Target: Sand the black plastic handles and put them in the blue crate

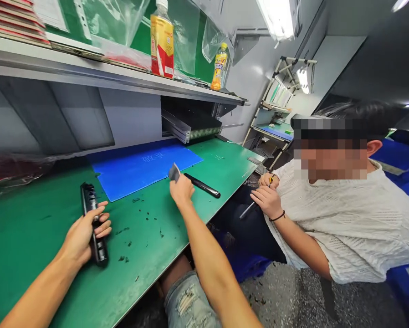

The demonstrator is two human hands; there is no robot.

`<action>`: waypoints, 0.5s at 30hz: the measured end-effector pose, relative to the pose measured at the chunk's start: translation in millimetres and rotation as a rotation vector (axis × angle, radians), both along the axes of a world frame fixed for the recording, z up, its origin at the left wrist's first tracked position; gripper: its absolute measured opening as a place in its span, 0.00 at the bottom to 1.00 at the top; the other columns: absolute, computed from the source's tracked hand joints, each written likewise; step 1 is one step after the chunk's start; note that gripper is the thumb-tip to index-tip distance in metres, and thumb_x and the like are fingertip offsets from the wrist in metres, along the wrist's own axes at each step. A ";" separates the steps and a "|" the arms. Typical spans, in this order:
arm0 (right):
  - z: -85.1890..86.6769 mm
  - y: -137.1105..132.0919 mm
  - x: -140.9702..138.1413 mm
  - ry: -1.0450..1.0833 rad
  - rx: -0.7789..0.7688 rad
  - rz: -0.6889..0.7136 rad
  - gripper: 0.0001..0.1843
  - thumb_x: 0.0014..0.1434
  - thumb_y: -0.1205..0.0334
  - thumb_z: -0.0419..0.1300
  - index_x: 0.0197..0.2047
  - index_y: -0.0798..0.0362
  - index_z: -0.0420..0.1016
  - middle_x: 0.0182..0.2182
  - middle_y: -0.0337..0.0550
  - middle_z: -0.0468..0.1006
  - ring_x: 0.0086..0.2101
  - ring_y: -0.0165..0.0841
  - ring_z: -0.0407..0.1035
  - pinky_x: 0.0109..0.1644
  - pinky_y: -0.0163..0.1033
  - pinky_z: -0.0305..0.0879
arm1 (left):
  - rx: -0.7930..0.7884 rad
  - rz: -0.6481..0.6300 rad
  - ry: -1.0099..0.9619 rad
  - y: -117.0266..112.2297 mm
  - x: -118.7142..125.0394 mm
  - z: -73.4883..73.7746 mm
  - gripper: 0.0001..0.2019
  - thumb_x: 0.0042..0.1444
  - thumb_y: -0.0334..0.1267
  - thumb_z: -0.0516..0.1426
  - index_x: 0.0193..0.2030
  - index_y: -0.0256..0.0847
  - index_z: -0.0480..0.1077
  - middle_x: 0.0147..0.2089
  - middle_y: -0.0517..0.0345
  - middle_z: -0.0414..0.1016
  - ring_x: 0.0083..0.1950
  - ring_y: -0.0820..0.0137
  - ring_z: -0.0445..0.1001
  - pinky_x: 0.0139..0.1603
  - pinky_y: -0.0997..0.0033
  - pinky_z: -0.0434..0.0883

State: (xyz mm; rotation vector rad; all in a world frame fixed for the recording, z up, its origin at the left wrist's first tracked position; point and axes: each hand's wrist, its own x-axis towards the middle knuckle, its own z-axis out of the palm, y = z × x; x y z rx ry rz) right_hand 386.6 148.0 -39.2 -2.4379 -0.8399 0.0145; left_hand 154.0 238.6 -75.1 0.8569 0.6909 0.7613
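1. Our left hand [80, 236] is closed around a long black slotted plastic part [89, 199], with the fingers curled across its middle. The part stands tilted just above the tabletop [32, 246], to the left of and below the blue mat [143, 169] in this view.
2. Our right hand [181, 189] is bunched into a pinch on a small grey flat piece [174, 172], holding it up by the near edge of the blue mat.
3. A black-handled tool [202, 185] lies on the tabletop just right of the blue mat, almost beneath the small grey flat piece but not touching it.
4. Small dark scraps [135, 238] are scattered across the tabletop in front of the blue mat, between our hands.
5. Beyond the blue mat, a shelf [98, 75] runs along the wall, carrying a bottle with a yellow and red label [162, 43] and a bottle of orange drink [219, 67].
6. To the right of the blue mat, a seated co-worker in a white knit top [344, 228] holds a slim silver rod [247, 210] in one hand [268, 202], while the other hand [268, 180] grips something yellow, too small to identify.
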 end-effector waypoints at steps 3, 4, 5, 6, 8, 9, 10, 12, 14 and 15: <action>21.0 38.4 -38.8 -0.030 0.087 0.156 0.19 0.70 0.54 0.58 0.59 0.53 0.69 0.54 0.48 0.73 0.48 0.38 0.73 0.51 0.49 0.74 | -0.018 0.030 0.018 -0.6 -0.6 4.2 0.16 0.56 0.35 0.64 0.50 0.42 0.68 0.28 0.68 0.54 0.18 0.84 0.50 0.13 0.84 0.53; 23.9 47.4 -51.1 -0.028 0.093 0.248 0.17 0.69 0.54 0.59 0.57 0.54 0.71 0.49 0.46 0.75 0.44 0.36 0.74 0.49 0.47 0.75 | -0.022 0.034 0.024 -0.9 -0.7 5.9 0.15 0.56 0.35 0.64 0.49 0.42 0.69 0.28 0.68 0.54 0.18 0.84 0.50 0.13 0.84 0.53; 24.0 52.3 -60.3 -0.024 0.093 0.318 0.15 0.68 0.55 0.61 0.53 0.54 0.73 0.46 0.44 0.77 0.42 0.35 0.74 0.47 0.46 0.75 | -0.026 0.039 0.029 -1.3 -0.6 7.5 0.15 0.55 0.35 0.64 0.49 0.42 0.69 0.28 0.68 0.53 0.18 0.84 0.50 0.13 0.84 0.53; 21.5 52.6 -65.2 -0.022 0.093 0.365 0.14 0.68 0.55 0.61 0.51 0.54 0.74 0.43 0.43 0.77 0.40 0.35 0.74 0.46 0.45 0.75 | -0.032 0.042 0.033 -1.8 -0.4 8.9 0.15 0.55 0.35 0.65 0.48 0.42 0.69 0.28 0.68 0.53 0.18 0.84 0.50 0.13 0.84 0.53; 10.7 40.1 -60.0 -0.030 0.094 0.366 0.13 0.68 0.56 0.60 0.52 0.54 0.73 0.45 0.43 0.77 0.41 0.35 0.74 0.47 0.47 0.75 | -0.045 0.049 0.039 -2.9 0.3 10.4 0.16 0.53 0.35 0.66 0.48 0.42 0.70 0.28 0.68 0.54 0.18 0.84 0.50 0.12 0.84 0.54; 3.9 29.3 -50.8 -0.038 0.094 0.334 0.14 0.69 0.56 0.59 0.54 0.54 0.72 0.47 0.45 0.76 0.42 0.36 0.74 0.48 0.48 0.75 | -0.052 0.055 0.041 -3.5 0.8 10.7 0.17 0.52 0.35 0.66 0.48 0.43 0.70 0.28 0.68 0.54 0.18 0.84 0.50 0.12 0.84 0.54; -2.6 17.5 -38.8 -0.042 0.088 0.295 0.15 0.69 0.55 0.59 0.55 0.54 0.71 0.48 0.46 0.76 0.43 0.37 0.74 0.48 0.48 0.75 | -0.056 0.060 0.042 -4.2 1.3 10.9 0.18 0.51 0.35 0.67 0.48 0.43 0.71 0.28 0.68 0.55 0.17 0.83 0.50 0.12 0.84 0.54; -11.7 -2.6 -14.9 -0.035 0.058 0.220 0.15 0.69 0.55 0.60 0.54 0.55 0.72 0.47 0.46 0.76 0.43 0.37 0.74 0.49 0.49 0.74 | -0.056 0.072 0.044 -5.9 2.8 11.9 0.19 0.48 0.35 0.68 0.48 0.44 0.71 0.27 0.68 0.55 0.17 0.83 0.50 0.11 0.84 0.54; -14.3 -10.7 -3.5 -0.025 0.037 0.143 0.15 0.69 0.55 0.60 0.53 0.55 0.72 0.46 0.46 0.76 0.43 0.37 0.74 0.48 0.49 0.75 | -0.059 0.085 0.048 -8.5 4.5 15.1 0.21 0.46 0.35 0.68 0.48 0.44 0.72 0.27 0.68 0.55 0.17 0.83 0.50 0.10 0.84 0.54; -13.5 -9.4 -5.1 -0.024 0.038 0.109 0.15 0.70 0.55 0.59 0.54 0.55 0.71 0.47 0.47 0.75 0.44 0.38 0.74 0.48 0.49 0.75 | -0.062 0.089 0.056 -10.3 5.3 17.8 0.21 0.45 0.34 0.68 0.47 0.45 0.72 0.27 0.68 0.55 0.17 0.83 0.50 0.10 0.84 0.54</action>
